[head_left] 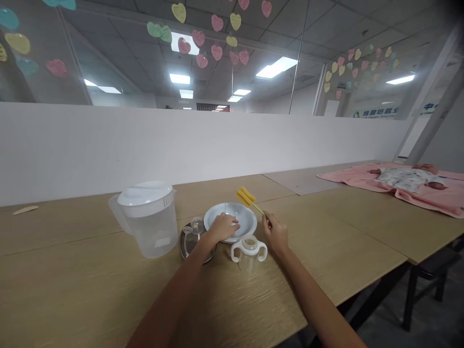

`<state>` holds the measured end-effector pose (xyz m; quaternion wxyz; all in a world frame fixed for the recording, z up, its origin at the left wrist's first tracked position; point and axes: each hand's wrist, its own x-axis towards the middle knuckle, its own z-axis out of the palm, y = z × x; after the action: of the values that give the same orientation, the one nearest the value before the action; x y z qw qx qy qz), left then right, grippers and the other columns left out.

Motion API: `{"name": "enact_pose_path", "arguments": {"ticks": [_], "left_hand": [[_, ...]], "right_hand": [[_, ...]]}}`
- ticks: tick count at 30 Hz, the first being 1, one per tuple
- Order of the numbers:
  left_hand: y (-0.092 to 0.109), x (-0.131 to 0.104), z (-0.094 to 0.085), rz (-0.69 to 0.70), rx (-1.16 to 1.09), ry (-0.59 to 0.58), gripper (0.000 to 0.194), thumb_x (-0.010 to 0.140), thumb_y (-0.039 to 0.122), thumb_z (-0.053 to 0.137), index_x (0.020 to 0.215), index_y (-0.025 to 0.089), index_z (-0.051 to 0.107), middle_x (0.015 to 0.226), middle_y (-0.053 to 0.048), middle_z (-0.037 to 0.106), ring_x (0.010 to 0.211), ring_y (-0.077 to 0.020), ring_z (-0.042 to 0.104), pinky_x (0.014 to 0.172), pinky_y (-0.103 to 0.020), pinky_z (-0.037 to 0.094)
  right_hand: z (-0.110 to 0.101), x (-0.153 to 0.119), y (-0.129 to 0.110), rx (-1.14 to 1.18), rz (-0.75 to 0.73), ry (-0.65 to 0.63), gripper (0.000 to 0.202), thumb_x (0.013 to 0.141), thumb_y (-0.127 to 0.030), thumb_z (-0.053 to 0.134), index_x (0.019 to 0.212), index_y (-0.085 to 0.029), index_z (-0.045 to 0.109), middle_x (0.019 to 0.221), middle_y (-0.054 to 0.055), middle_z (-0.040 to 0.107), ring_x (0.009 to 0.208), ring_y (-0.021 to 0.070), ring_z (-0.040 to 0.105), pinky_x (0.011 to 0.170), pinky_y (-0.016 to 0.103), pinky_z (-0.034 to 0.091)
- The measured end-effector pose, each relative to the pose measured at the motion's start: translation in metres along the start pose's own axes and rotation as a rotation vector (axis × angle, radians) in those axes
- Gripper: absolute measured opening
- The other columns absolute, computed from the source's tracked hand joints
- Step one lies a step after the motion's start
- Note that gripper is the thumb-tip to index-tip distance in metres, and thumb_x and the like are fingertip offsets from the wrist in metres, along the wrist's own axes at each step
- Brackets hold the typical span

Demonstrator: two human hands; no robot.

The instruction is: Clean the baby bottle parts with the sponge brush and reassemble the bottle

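Observation:
My right hand point(276, 233) is closed around the thin green handle of a sponge bottle brush point(246, 196). The brush's yellow sponge head points up and left, above the far right rim of a white bowl point(250, 220). Over the bowl is my left hand point(224, 227), its fingers apart and reaching inside; I cannot tell whether the fingertips touch the bowl. In front of the bowl stands a clear baby bottle point(249, 256), uncapped, with two white handles. Left of it, a round metal tray point(185, 244) bears small clear bottle parts point(196, 225), partly behind my left wrist.
A lidded clear plastic pitcher point(155, 227) stands left of the tray. On the far right, a baby doll point(402, 179) in patterned clothes lies on a pink towel point(358, 174). A low white wall point(203, 145) backs the wooden table point(90, 290). A dark stool point(427, 275) stands at the right.

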<state>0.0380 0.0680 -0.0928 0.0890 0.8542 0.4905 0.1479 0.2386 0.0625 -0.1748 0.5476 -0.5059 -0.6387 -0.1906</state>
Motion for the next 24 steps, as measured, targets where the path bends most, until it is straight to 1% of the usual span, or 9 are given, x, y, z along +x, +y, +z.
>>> {"name": "enact_pose_path", "arguments": {"ticks": [3, 6, 9, 11, 13, 15, 18, 21, 24], "left_hand": [[0.003, -0.004, -0.017, 0.025, -0.116, 0.166, 0.028, 0.087, 0.025, 0.049, 0.108, 0.018, 0.067, 0.115, -0.004, 0.067, 0.11, -0.0189, 0.058, 0.097, -0.028, 0.041], [0.01, -0.01, -0.031, 0.016, -0.237, 0.305, 0.027, 0.089, 0.025, 0.047, 0.105, 0.017, 0.067, 0.107, -0.005, 0.071, 0.097, -0.017, 0.064, 0.09, -0.027, 0.048], [0.02, -0.018, -0.04, 0.059, -0.553, 0.43, 0.028, 0.084, 0.025, 0.055, 0.109, 0.016, 0.062, 0.095, -0.004, 0.073, 0.087, -0.0159, 0.068, 0.082, -0.026, 0.052], [0.026, -0.023, -0.045, 0.07, -0.723, 0.489, 0.033, 0.081, 0.023, 0.058, 0.113, 0.015, 0.058, 0.093, -0.005, 0.073, 0.085, -0.0163, 0.068, 0.079, -0.025, 0.053], [0.03, -0.027, -0.05, 0.046, -0.711, 0.501, 0.032, 0.082, 0.023, 0.057, 0.114, 0.016, 0.057, 0.094, -0.005, 0.073, 0.087, -0.0168, 0.068, 0.079, -0.025, 0.053], [0.029, -0.03, -0.056, 0.005, -0.544, 0.493, 0.03, 0.083, 0.022, 0.056, 0.113, 0.019, 0.058, 0.098, -0.004, 0.072, 0.091, -0.0176, 0.067, 0.082, -0.026, 0.052], [0.017, -0.033, -0.065, -0.11, -0.182, 0.461, 0.033, 0.088, 0.023, 0.048, 0.119, 0.024, 0.057, 0.107, -0.004, 0.07, 0.1, -0.0199, 0.064, 0.087, -0.029, 0.047], [-0.006, -0.038, -0.072, -0.193, 0.022, 0.274, 0.038, 0.09, 0.021, 0.038, 0.125, 0.021, 0.054, 0.118, -0.008, 0.065, 0.11, -0.022, 0.058, 0.093, -0.032, 0.043], [-0.032, -0.044, -0.078, -0.186, 0.043, 0.031, 0.034, 0.082, 0.013, 0.043, 0.105, 0.017, 0.067, 0.111, -0.008, 0.068, 0.104, -0.0209, 0.06, 0.089, -0.028, 0.044]], "right_hand": [[-0.004, -0.001, -0.004, 0.04, -0.051, 0.049, 0.029, 0.092, -0.03, 0.042, 0.093, -0.014, 0.066, 0.065, 0.003, 0.063, 0.05, 0.0092, 0.05, 0.053, 0.021, 0.04], [-0.006, -0.002, -0.005, 0.054, -0.118, 0.043, 0.025, 0.09, -0.027, 0.044, 0.09, -0.014, 0.066, 0.059, 0.001, 0.06, 0.048, 0.0084, 0.049, 0.051, 0.02, 0.038], [-0.005, -0.002, -0.003, 0.002, -0.112, 0.029, 0.024, 0.088, -0.026, 0.045, 0.084, -0.014, 0.065, 0.052, -0.002, 0.056, 0.044, 0.0076, 0.047, 0.047, 0.019, 0.036], [-0.004, -0.002, -0.002, -0.031, -0.146, -0.01, 0.024, 0.087, -0.027, 0.046, 0.081, -0.016, 0.066, 0.052, -0.001, 0.057, 0.044, 0.0079, 0.049, 0.047, 0.019, 0.035], [-0.005, -0.003, -0.003, -0.019, -0.211, -0.04, 0.023, 0.086, -0.026, 0.047, 0.081, -0.016, 0.066, 0.057, 0.0, 0.061, 0.048, 0.0086, 0.053, 0.049, 0.019, 0.038], [-0.005, -0.004, -0.004, 0.022, -0.26, -0.039, 0.021, 0.085, -0.026, 0.048, 0.085, -0.016, 0.066, 0.062, 0.002, 0.064, 0.052, 0.0093, 0.056, 0.054, 0.019, 0.042], [-0.004, -0.006, -0.002, 0.028, -0.221, 0.018, 0.021, 0.085, -0.026, 0.048, 0.088, -0.015, 0.065, 0.059, 0.001, 0.062, 0.051, 0.0093, 0.056, 0.053, 0.019, 0.042], [-0.003, -0.007, 0.005, -0.007, -0.094, 0.089, 0.021, 0.086, -0.026, 0.047, 0.085, -0.015, 0.064, 0.054, -0.002, 0.057, 0.046, 0.0085, 0.051, 0.049, 0.019, 0.038], [-0.003, -0.007, 0.009, -0.025, -0.037, 0.105, 0.021, 0.086, -0.027, 0.047, 0.082, -0.015, 0.064, 0.054, -0.002, 0.056, 0.045, 0.0079, 0.049, 0.049, 0.019, 0.037]]}}
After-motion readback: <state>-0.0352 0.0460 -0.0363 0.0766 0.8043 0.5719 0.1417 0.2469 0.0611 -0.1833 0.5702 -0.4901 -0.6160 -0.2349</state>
